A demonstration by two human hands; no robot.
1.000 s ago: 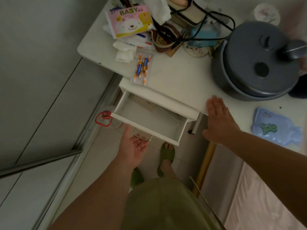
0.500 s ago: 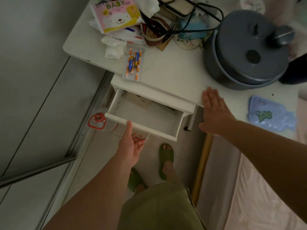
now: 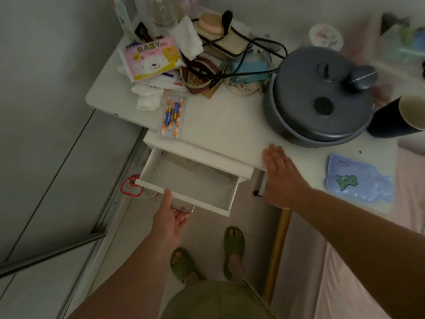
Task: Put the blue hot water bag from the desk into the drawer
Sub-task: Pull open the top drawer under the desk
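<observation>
The blue hot water bag [image 3: 360, 178] is lying flat on the tabletop [image 3: 230, 125] near its right edge, prob. soft, floppy & heavy if filled, best gripped at a seam, while the left hand [image 3: 171, 217] is hooking the drawer [image 3: 188, 178] handle w/ curled fingers & the right hand [image 3: 282, 178] is resting flat & spread, holding nothing.

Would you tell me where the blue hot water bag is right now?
It lies flat on the desk's near right corner, right of the right hand, below the grey pot.

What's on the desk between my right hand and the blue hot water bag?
Nothing: in the head view, only bare white desk lies between the right hand and the hot water bag.
</observation>
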